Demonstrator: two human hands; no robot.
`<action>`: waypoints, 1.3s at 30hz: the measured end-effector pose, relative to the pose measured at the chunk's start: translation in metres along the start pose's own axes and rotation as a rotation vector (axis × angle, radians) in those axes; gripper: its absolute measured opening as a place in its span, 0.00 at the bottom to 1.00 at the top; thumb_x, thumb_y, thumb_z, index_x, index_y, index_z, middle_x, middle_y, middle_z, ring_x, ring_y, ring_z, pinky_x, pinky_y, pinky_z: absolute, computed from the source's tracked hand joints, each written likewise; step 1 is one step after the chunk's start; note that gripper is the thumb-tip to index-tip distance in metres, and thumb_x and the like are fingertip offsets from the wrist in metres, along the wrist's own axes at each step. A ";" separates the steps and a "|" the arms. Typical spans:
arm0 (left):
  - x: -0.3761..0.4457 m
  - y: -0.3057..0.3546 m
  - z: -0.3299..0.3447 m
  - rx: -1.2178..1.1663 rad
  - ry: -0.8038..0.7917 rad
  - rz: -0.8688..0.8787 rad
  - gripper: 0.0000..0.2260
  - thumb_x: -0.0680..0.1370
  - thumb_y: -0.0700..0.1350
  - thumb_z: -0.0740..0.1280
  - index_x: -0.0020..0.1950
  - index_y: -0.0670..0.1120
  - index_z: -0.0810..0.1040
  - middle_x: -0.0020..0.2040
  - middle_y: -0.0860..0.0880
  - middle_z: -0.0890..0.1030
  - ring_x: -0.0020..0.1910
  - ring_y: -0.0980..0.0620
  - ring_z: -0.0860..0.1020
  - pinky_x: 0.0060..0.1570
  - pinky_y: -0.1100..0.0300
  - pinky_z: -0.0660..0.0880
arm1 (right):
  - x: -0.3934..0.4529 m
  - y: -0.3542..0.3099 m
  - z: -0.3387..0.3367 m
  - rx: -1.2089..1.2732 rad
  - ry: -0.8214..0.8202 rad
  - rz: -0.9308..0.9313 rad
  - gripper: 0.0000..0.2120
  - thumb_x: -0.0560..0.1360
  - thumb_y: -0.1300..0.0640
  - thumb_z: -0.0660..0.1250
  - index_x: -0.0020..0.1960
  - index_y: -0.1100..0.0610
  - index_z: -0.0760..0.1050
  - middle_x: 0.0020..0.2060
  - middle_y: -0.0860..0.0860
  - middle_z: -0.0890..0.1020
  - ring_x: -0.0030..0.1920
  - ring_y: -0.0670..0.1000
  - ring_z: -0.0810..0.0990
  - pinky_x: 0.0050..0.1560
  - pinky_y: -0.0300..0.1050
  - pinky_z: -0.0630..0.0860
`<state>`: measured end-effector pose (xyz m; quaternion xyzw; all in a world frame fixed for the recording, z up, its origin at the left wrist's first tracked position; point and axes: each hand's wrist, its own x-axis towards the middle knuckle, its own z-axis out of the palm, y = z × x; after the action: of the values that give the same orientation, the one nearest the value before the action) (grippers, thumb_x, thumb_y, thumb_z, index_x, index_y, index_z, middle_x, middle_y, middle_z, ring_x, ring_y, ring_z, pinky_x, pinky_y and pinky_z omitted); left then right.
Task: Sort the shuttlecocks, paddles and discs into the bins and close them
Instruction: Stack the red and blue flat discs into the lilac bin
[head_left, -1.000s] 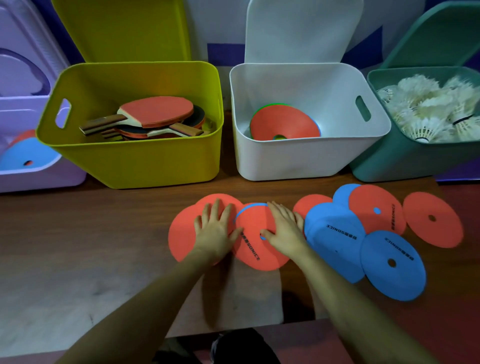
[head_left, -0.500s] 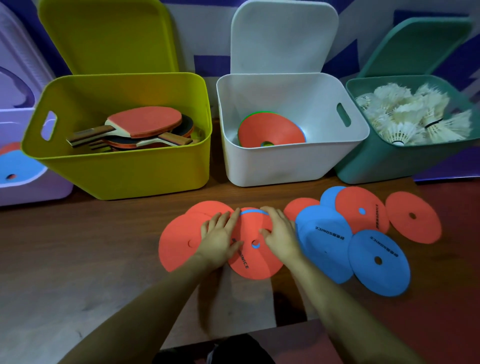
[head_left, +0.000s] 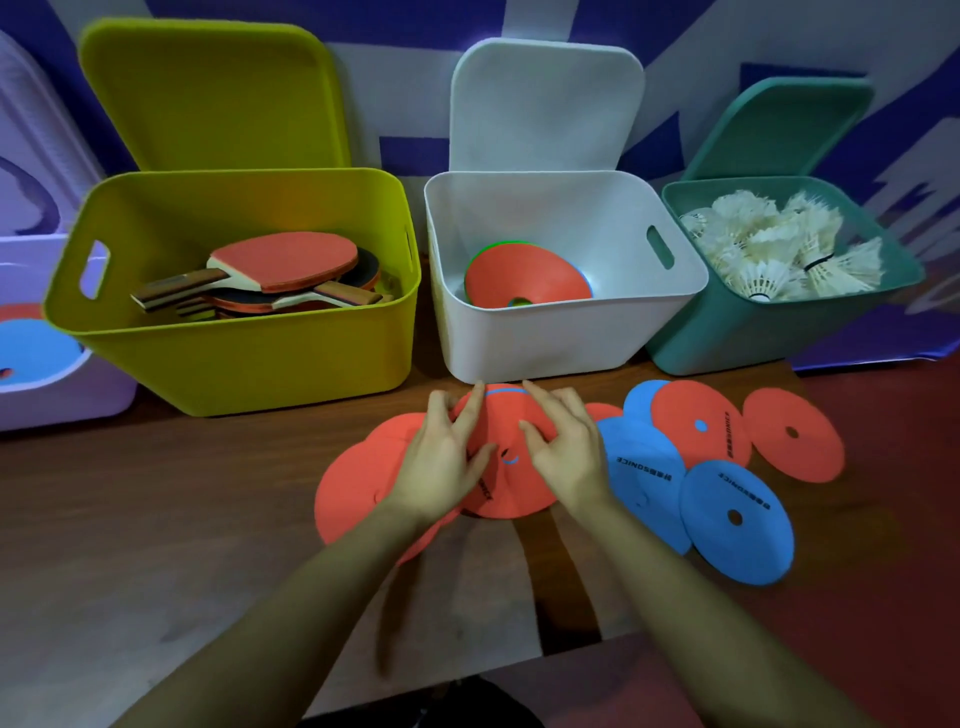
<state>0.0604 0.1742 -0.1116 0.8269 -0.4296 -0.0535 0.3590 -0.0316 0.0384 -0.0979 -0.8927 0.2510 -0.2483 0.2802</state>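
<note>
An orange disc (head_left: 511, 415) lies on top of a blue one on the wooden table, just in front of the white bin (head_left: 545, 343). My left hand (head_left: 441, 467) grips its left side and my right hand (head_left: 566, 457) grips its right side, fingers arched. More orange discs (head_left: 353, 488) lie under my left hand. To the right, blue discs (head_left: 737, 519) and orange discs (head_left: 795, 436) lie spread and overlapping. The white bin holds stacked discs (head_left: 524, 280). Paddles (head_left: 285, 260) fill the yellow bin (head_left: 234, 353). Shuttlecocks (head_left: 769, 244) fill the teal bin (head_left: 737, 332).
All three bins stand open, with the yellow lid (head_left: 208, 93), white lid (head_left: 545, 104) and teal lid (head_left: 779, 130) leaning back against the wall. A purple bin (head_left: 62, 395) at the far left holds a blue disc (head_left: 31, 348). The table's front edge runs just below my forearms.
My hands went from lying flat on the discs to arched fingers closing on the orange disc, and they moved toward the white bin. The view tilted up.
</note>
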 end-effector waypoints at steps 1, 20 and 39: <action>0.001 0.001 -0.006 0.011 0.023 -0.016 0.31 0.71 0.46 0.69 0.72 0.40 0.65 0.51 0.39 0.69 0.46 0.39 0.76 0.40 0.54 0.77 | 0.004 -0.007 0.001 0.019 -0.005 0.006 0.22 0.69 0.57 0.67 0.63 0.54 0.76 0.48 0.53 0.78 0.48 0.56 0.80 0.48 0.52 0.78; -0.092 -0.075 -0.043 0.302 -0.370 -0.622 0.53 0.63 0.69 0.69 0.77 0.52 0.42 0.75 0.38 0.49 0.73 0.39 0.53 0.68 0.47 0.56 | -0.010 -0.030 0.103 -0.212 -0.630 0.241 0.36 0.74 0.45 0.65 0.76 0.50 0.53 0.75 0.56 0.54 0.74 0.58 0.53 0.71 0.54 0.53; -0.070 -0.061 -0.014 0.107 -0.331 -0.472 0.52 0.65 0.54 0.77 0.77 0.52 0.44 0.76 0.40 0.44 0.72 0.38 0.49 0.70 0.47 0.52 | 0.003 -0.006 0.095 -0.030 -0.565 0.225 0.33 0.71 0.53 0.71 0.73 0.50 0.61 0.69 0.51 0.67 0.69 0.56 0.63 0.67 0.48 0.57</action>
<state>0.0629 0.2568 -0.1558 0.9017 -0.2802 -0.2471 0.2176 0.0278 0.0769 -0.1615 -0.8971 0.2640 0.0460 0.3514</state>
